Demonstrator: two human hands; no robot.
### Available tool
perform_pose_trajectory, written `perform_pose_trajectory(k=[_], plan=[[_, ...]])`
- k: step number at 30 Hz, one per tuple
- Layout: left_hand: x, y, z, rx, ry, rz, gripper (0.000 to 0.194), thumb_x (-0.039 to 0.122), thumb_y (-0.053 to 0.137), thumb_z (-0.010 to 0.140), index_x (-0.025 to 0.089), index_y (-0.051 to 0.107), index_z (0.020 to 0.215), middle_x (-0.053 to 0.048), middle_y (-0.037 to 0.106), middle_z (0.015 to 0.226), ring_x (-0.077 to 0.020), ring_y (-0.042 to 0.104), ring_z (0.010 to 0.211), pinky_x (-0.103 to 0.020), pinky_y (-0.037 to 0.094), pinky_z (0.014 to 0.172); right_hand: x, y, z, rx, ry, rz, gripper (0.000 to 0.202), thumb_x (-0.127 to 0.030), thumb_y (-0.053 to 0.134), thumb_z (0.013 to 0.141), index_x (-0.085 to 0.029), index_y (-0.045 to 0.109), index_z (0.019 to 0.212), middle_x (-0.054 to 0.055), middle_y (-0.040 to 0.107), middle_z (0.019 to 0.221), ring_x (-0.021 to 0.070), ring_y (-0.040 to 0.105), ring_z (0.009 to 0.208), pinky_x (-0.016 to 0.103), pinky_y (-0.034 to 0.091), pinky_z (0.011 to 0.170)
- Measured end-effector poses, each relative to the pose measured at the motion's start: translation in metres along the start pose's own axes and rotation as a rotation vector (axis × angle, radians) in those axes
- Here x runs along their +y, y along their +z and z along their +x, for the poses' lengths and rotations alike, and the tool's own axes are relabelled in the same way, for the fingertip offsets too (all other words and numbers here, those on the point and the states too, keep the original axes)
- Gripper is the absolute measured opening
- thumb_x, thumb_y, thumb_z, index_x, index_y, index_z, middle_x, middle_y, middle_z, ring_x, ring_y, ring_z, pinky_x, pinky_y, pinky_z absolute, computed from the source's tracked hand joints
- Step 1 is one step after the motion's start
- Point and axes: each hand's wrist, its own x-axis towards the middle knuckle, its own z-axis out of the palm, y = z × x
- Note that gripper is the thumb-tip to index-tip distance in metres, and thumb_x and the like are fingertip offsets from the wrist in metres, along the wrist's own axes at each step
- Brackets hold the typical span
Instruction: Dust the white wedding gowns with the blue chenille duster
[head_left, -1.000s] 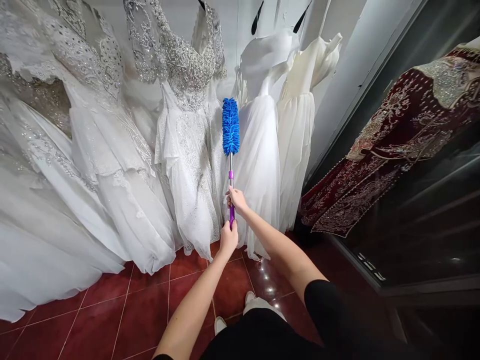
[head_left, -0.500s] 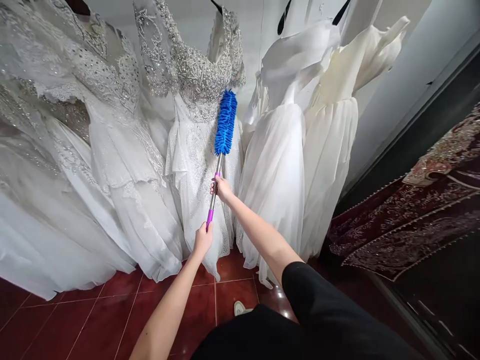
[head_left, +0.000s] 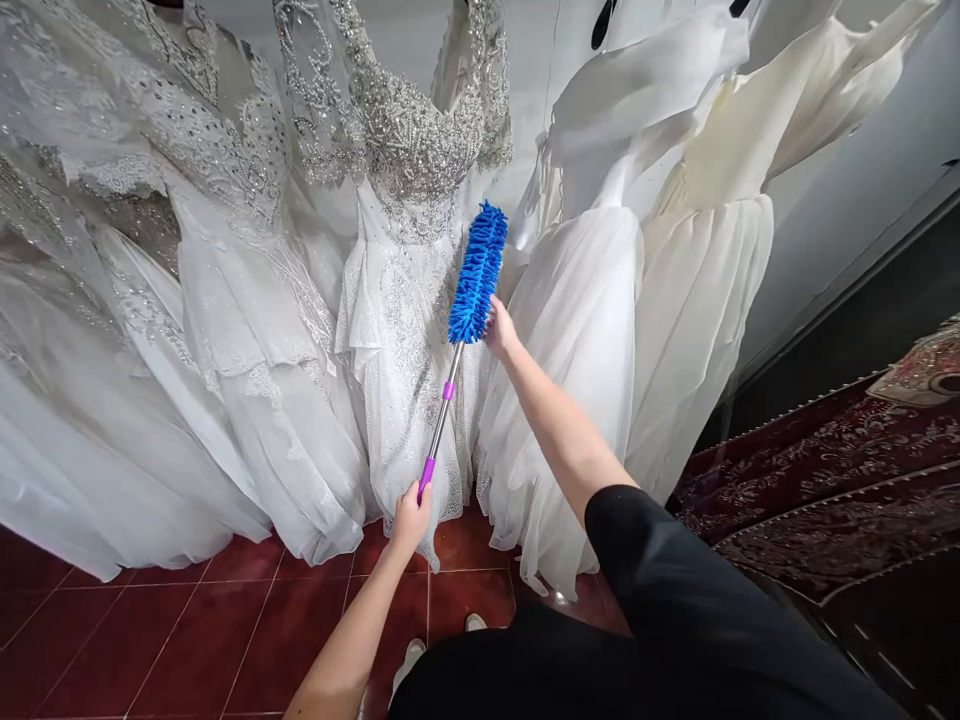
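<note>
A duster with a fluffy blue head (head_left: 478, 272), a metal rod and purple grips slants upward in front of a beaded white dress (head_left: 409, 290). Closed round the purple handle at its lower end is my left hand (head_left: 412, 514). My right hand (head_left: 499, 327) is at the lower right side of the blue head, its fingers partly hidden by the fibres, so whether it grips the head is not clear. Just right of it hangs a plain white dress (head_left: 577, 290).
More white dresses (head_left: 247, 290) hang at the left, and a cream dress (head_left: 712, 230) hangs at the right. A dark red embroidered cloth (head_left: 832, 450) lies at the far right. Red floor tiles (head_left: 202, 640) and my shoes (head_left: 409, 662) show below.
My right hand has left the rod and moved up beside the blue head. The duster sits slightly lower and further right. The view has shifted, showing more of my shoes.
</note>
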Motion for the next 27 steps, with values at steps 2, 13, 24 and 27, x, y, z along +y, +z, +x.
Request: perform_pose_trajectory(k=[2, 13, 24, 27], plan=[[0.002, -0.003, -0.001, -0.004, -0.008, 0.002, 0.037, 0.052, 0.049, 0.102, 0.023, 0.053, 0.079, 0.002, 0.05, 0.062, -0.018, 0.053, 0.061, -0.027, 0.035, 0.064, -0.016, 0.014, 0.021, -0.02, -0.018, -0.002, 0.032, -0.044, 0.076, 0.089, -0.018, 0.062, 0.099, 0.0, 0.07, 0.073, 0.0165, 0.069, 0.065, 0.031, 0.063, 0.064], [0.035, -0.02, 0.031, -0.018, 0.085, -0.115, 0.037, 0.049, 0.045, 0.103, 0.023, 0.048, 0.078, 0.004, 0.048, 0.059, -0.0144, 0.046, 0.054, -0.026, 0.031, 0.056, 0.018, 0.046, -0.005, -0.067, -0.183, -0.057, 0.029, -0.035, 0.08, 0.086, -0.017, 0.065, 0.103, 0.003, 0.078, 0.09, 0.0188, 0.077, 0.087, 0.037, 0.065, 0.087], [0.054, -0.07, 0.077, -0.063, 0.213, -0.105, 0.035, 0.046, 0.045, 0.104, 0.023, 0.046, 0.077, 0.005, 0.045, 0.057, -0.0139, 0.043, 0.052, -0.028, 0.025, 0.055, 0.011, 0.067, -0.034, 0.011, -0.234, 0.01, 0.031, -0.037, 0.08, 0.084, -0.017, 0.067, 0.104, 0.004, 0.079, 0.097, 0.0197, 0.076, 0.095, 0.036, 0.062, 0.095], [0.048, -0.079, 0.081, -0.091, 0.222, -0.069, 0.034, 0.045, 0.047, 0.104, 0.023, 0.05, 0.079, 0.003, 0.048, 0.058, -0.015, 0.046, 0.053, -0.028, 0.026, 0.056, 0.014, 0.062, -0.056, 0.005, -0.129, -0.009, 0.038, -0.044, 0.08, 0.084, -0.019, 0.064, 0.108, 0.001, 0.076, 0.09, 0.0186, 0.076, 0.083, 0.036, 0.065, 0.083]])
